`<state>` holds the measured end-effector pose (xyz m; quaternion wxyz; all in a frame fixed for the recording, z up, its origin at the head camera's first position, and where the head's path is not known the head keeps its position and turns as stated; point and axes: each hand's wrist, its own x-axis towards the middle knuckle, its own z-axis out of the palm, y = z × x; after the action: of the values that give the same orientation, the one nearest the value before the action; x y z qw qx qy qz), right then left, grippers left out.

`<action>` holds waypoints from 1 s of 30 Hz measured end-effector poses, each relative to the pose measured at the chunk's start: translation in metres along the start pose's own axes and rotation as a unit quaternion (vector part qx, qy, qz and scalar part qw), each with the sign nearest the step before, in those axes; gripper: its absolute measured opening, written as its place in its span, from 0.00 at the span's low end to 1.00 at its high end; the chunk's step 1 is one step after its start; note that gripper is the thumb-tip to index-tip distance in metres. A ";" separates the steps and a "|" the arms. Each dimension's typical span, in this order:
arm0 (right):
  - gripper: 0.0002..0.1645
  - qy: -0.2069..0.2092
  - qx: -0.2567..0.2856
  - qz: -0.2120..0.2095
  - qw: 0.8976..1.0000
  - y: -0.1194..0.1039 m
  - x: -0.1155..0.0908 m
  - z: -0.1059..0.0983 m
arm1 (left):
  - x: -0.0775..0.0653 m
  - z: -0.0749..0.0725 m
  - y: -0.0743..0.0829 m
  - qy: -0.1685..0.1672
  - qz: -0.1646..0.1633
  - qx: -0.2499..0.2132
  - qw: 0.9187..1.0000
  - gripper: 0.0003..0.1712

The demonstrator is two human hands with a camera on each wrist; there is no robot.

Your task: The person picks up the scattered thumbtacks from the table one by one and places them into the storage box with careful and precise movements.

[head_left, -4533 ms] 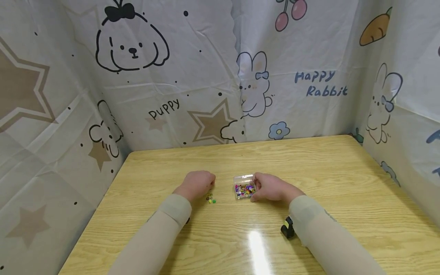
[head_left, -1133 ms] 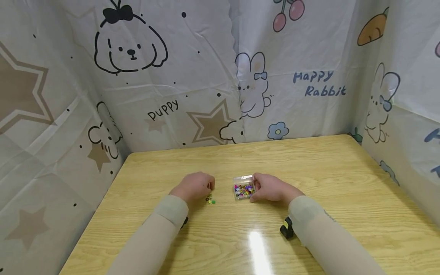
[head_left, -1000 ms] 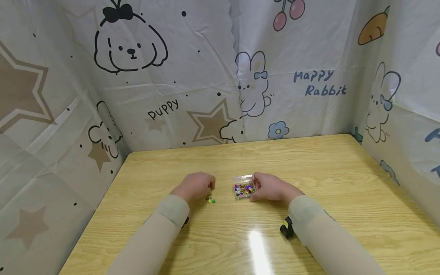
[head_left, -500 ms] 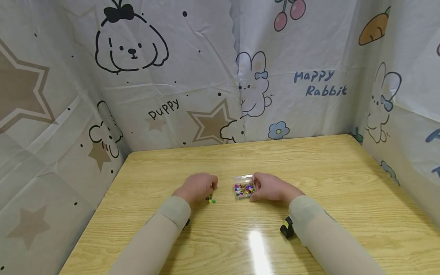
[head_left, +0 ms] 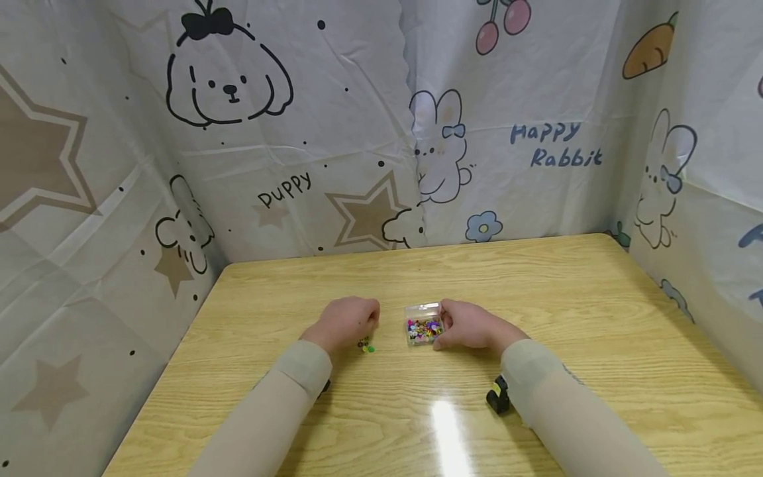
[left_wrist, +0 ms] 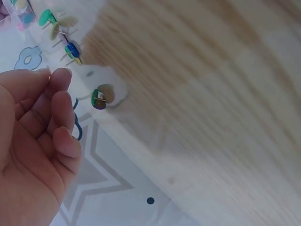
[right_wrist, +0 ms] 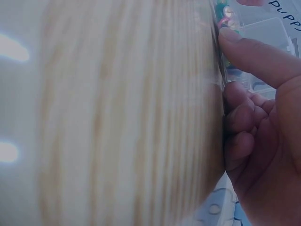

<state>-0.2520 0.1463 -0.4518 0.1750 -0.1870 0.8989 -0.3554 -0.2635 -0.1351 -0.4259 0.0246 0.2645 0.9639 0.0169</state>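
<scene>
My left hand [head_left: 352, 318] hovers over the table, left of the clear plastic box [head_left: 422, 310]. In the left wrist view its fingers curl and the thumb tip meets the index fingertip; no thing shows between them. Several thumbtacks [head_left: 366, 348] lie just below that hand. Up close they have green, yellow and blue heads, and one green thumbtack [left_wrist: 99, 100] lies apart from the row. My right hand [head_left: 471, 324] grips the box's right side between thumb and fingers. The box stands with its lid up, full of many-coloured thumbtacks [head_left: 424, 330].
The wooden table [head_left: 536, 291] meets a printed cloth [head_left: 357, 132] at the back and both sides. A black wrist-worn device [head_left: 498, 395] shows beneath the right sleeve. Light glares off the table's near middle.
My left hand has shifted slightly to the right and away from the body over the last second, drawing nearer to the box. The right hand and box have stayed in place.
</scene>
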 end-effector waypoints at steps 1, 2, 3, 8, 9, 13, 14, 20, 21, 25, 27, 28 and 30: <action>0.27 0.000 0.000 0.001 1.000 0.000 0.000 0.000 | 0.000 0.000 0.001 0.001 0.003 0.003 1.000 0.06; 0.27 0.001 0.000 0.001 1.000 0.000 0.000 0.000 | 0.000 0.000 0.002 0.003 0.006 0.005 1.000 0.05; 0.27 0.001 0.001 0.001 1.000 0.000 0.000 0.000 | 0.001 0.000 0.003 0.003 0.009 0.007 1.000 0.06; 0.26 0.000 0.004 0.002 1.000 0.000 0.000 0.000 | 0.001 -0.002 0.011 0.001 0.026 0.008 1.000 0.06; 0.26 -0.001 0.004 0.002 1.000 0.000 0.000 0.001 | 0.001 -0.003 0.012 -0.001 0.030 0.006 1.000 0.06; 0.26 0.000 0.005 0.002 1.000 -0.001 0.000 0.000 | 0.002 -0.004 0.020 -0.005 0.053 -0.006 0.999 0.05; 0.26 0.001 0.006 0.002 1.000 -0.001 -0.001 0.000 | 0.003 -0.004 0.022 -0.005 0.060 -0.009 0.998 0.06; 0.27 0.003 0.001 0.006 1.000 -0.001 0.000 0.000 | 0.007 -0.006 0.035 -0.004 0.093 -0.020 0.995 0.09; 0.26 0.003 0.001 0.006 1.000 -0.001 0.000 0.000 | 0.007 -0.007 0.037 -0.004 0.095 -0.023 0.995 0.09; 0.26 0.003 0.000 0.005 1.000 -0.001 0.000 -0.001 | 0.009 -0.007 0.047 -0.008 0.110 -0.027 0.994 0.10; 0.26 0.002 -0.002 0.004 1.000 -0.001 0.001 -0.001 | 0.010 -0.007 0.051 -0.010 0.118 -0.021 0.993 0.10; 0.26 0.002 -0.004 0.003 1.000 -0.001 0.001 -0.001 | 0.010 -0.006 0.053 -0.011 0.122 -0.018 0.992 0.11; 0.26 0.002 -0.004 0.002 1.000 -0.001 0.000 -0.001 | 0.011 -0.005 0.056 -0.010 0.127 -0.012 0.992 0.12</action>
<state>-0.2527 0.1461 -0.4509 0.1732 -0.1851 0.9011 -0.3518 -0.2446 -0.0818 -0.4191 0.0351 0.3849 0.9218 0.0286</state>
